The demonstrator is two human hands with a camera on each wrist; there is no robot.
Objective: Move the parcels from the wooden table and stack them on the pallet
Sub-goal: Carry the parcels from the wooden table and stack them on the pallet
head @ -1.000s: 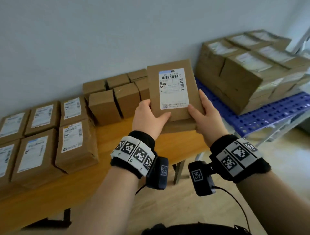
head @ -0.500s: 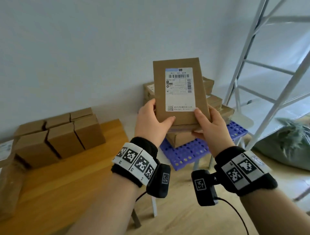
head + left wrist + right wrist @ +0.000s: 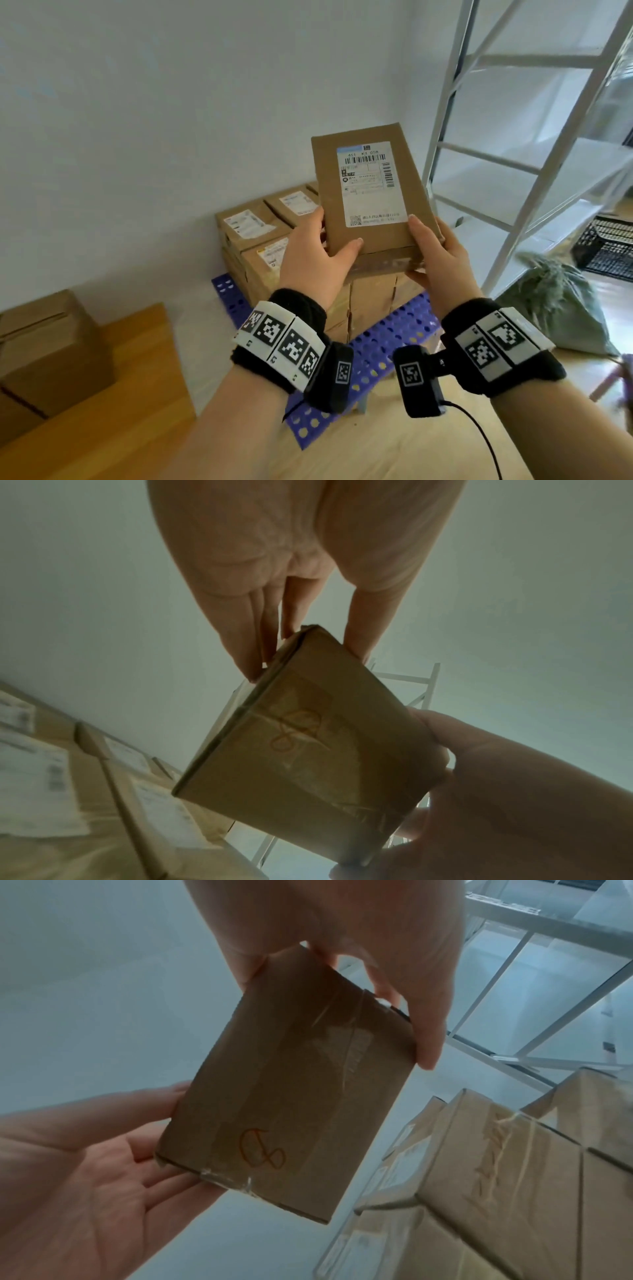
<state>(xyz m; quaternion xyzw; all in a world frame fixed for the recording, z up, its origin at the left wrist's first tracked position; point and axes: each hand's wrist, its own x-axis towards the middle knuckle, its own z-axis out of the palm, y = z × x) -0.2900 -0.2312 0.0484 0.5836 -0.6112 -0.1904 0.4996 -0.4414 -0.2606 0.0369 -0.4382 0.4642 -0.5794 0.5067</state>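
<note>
A flat brown parcel [image 3: 371,192] with a white shipping label is held up in the air by both hands at its near end. My left hand [image 3: 315,253] grips the near left corner, thumb on the label side and fingers underneath. My right hand [image 3: 435,253] grips the near right corner the same way. The taped underside of the parcel [image 3: 308,750] [image 3: 287,1096] carries an orange scribble. Below and behind it, stacked parcels [image 3: 253,240] sit on the blue perforated pallet [image 3: 383,342]. The wooden table [image 3: 102,394] lies at the lower left.
A brown box [image 3: 41,346] stands on the table's left part. A white metal rack [image 3: 513,154] rises at the right, with a grey-green bag [image 3: 561,305] and a black crate [image 3: 606,246] on the floor beside it. A white wall backs the pallet.
The view has swung right from the table to the pallet. Both hands have carried the parcel along, and it now hangs over the stacked parcels.
</note>
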